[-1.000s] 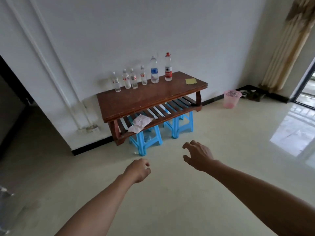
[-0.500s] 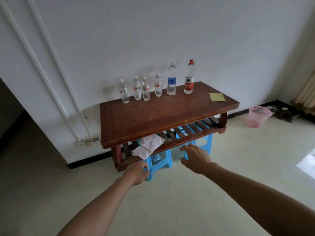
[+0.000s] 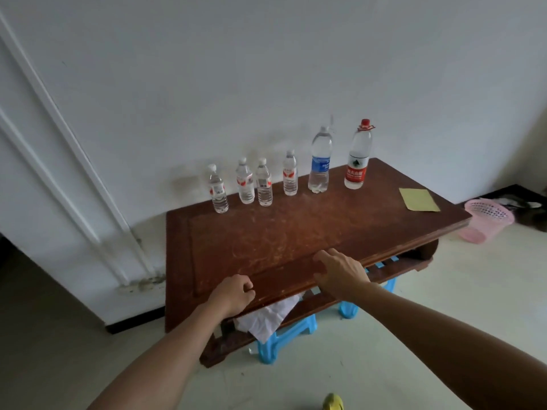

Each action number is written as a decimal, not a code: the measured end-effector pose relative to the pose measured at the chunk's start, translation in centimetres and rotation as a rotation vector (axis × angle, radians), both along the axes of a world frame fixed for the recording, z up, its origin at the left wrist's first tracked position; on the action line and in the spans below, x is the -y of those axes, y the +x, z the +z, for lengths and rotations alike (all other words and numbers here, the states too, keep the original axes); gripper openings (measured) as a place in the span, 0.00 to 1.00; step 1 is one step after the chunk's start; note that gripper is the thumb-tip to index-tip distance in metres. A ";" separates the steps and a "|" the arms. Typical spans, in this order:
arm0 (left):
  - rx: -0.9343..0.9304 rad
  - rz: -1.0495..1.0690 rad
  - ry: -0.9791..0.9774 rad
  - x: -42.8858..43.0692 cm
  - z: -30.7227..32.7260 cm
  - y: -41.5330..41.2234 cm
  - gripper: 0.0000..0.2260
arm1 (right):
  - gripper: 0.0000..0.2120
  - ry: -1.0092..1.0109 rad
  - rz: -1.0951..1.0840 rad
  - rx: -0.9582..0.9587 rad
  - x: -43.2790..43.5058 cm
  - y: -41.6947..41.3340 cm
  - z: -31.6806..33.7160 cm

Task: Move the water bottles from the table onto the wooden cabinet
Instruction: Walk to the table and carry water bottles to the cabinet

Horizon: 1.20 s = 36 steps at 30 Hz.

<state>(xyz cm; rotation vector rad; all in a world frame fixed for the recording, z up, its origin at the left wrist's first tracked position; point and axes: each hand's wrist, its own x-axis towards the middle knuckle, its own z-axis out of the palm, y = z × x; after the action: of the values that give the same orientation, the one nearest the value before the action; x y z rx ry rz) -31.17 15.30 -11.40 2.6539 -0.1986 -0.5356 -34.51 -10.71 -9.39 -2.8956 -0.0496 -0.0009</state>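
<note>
Wood, dark brown and badly scuffed, fills the middle of the view: the counter point(image 3: 281, 241) now sits right under the person's arms, where a second ago it stood well across the floor. So the walk-up is over and reaching can begin, though nothing has been lifted yet. A slatted lower shelf point(image 3: 393, 269) runs beneath the top, with crumpled white paper point(image 3: 266, 316) on it, and blue plastic stools point(image 3: 284, 340) are tucked below. A pink wastebasket point(image 3: 488, 221) stands on the floor past the counter's right end.

Six water bottles stand upright in a row along the far edge, close to the wall. The red-labelled bottle point(image 3: 356, 158) is the furthest right, with the blue-labelled bottle point(image 3: 319, 162) beside it. Four small bottles point(image 3: 257, 184) run on toward the far left corner. A yellow sticky note point(image 3: 418, 199) lies near the far right corner.

The right hand point(image 3: 340, 272) hovers over the near edge, its fingers point(image 3: 324, 257) spread and holding nothing. The left hand point(image 3: 233, 294) is at the near edge too, loosely curled and empty. Both are well apart from the bottles, so I judge the next step to be a forward reach. No wooden cabinet is in view.
</note>
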 end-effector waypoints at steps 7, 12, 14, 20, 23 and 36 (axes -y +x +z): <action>0.030 0.057 -0.001 0.8 -0.2 14.2 0.12 | 0.16 0.021 0.061 0.010 1.4 16.0 -0.6; 0.134 0.187 -0.019 1.5 1.4 24.0 0.11 | 0.19 0.000 0.121 0.027 2.6 29.0 0.9; 0.178 0.259 -0.025 1.2 1.7 26.3 0.12 | 0.19 -0.006 0.155 0.035 2.4 33.0 1.3; 0.313 0.372 0.033 -0.9 2.0 33.9 0.17 | 0.22 0.045 0.193 0.056 -0.9 43.5 1.9; 0.338 0.361 0.082 -2.4 2.0 39.3 0.19 | 0.25 0.045 0.167 0.066 -3.0 47.7 1.5; 0.488 0.300 0.253 -3.8 -1.5 49.7 0.15 | 0.13 -0.004 0.088 0.119 -4.4 52.9 -3.7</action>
<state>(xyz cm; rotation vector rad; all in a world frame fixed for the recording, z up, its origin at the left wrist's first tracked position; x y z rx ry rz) 18.58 19.08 -12.91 2.9429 0.1371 0.2033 18.44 -6.32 -13.06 -2.8914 -0.1985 -0.1570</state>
